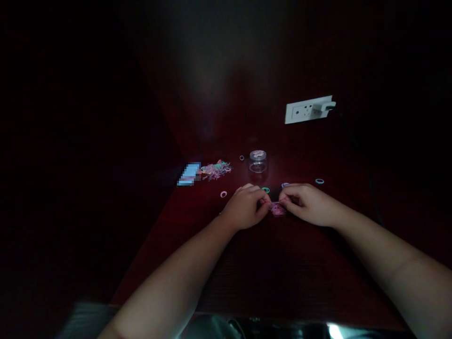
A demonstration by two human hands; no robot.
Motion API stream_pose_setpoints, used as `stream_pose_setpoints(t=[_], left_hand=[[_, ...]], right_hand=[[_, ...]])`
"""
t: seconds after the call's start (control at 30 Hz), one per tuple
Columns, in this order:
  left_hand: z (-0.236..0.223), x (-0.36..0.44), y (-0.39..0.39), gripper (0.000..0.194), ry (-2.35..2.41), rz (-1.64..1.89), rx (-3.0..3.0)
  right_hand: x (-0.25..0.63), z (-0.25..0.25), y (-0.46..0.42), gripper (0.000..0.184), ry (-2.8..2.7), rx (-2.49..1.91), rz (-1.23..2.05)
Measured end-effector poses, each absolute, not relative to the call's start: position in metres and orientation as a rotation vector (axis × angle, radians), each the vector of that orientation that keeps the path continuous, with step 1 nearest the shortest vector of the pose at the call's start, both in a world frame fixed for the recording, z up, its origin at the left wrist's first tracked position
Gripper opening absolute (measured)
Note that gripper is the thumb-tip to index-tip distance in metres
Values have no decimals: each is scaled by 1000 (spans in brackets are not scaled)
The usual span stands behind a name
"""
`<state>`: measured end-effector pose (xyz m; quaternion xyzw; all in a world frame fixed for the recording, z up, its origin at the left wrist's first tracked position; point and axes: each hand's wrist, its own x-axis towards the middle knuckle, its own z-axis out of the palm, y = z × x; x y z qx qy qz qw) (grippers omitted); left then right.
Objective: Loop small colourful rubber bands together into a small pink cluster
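The clear jar (258, 166) stands upright toward the back of the dark red counter (169, 245), its lid (257, 154) on top. In front of the jar and slightly to its right, a small pink bundle (278, 210) sits low between the two hands. The left hand (245, 207) has thumb and finger together, its grip pinched on the bundle's left edge; the right hand (307, 203) pinches its upper right corner in the same way, so the grip is closed on both sides. The exact contact under the fingertips is too small and dim to make out.

Loose rings lie about the jar. A green ring (265, 190) and a purple ring (284, 185) are nearest the work — both just beyond the bundle, between it and the jar, the purple one partly covered by the right hand. A blue ring (319, 181) lies well to the jar's right, a pink ring (223, 194) to its front left, and a small pale ring (242, 158) just left of it. Farther left of the jar spreads a tangled, many-coloured pile (216, 170), with a pixelated blue rectangle (189, 173) beside it.

Above and right of the jar, a white socket panel (298, 112) carries a plug (328, 107) — its dark cable (353, 136) drops behind the right forearm.
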<state>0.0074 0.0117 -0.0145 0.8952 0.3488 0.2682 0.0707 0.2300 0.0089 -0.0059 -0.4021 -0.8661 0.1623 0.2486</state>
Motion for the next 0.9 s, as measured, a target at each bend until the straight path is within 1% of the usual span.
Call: stream_pose_setpoints(t=[0.53, 0.67, 0.8, 0.83, 0.9], left_hand=[[-17, 6, 14, 13, 1066, 817, 2697], [-17, 6, 13, 11, 1067, 867, 2679], [-17, 7, 12, 25, 1029, 984, 2642], [-16, 7, 12, 25, 1009, 992, 2637], [-16, 7, 12, 19, 975, 989, 2635]], right_hand=[[232, -7, 12, 17, -2343, -1112, 459], [233, -10, 14, 21, -2224, -1117, 691], [230, -10, 13, 28, -2131, -1000, 994], [229, -9, 12, 29, -2106, -974, 1068], [227, -6, 10, 31, -2053, -950, 1188]])
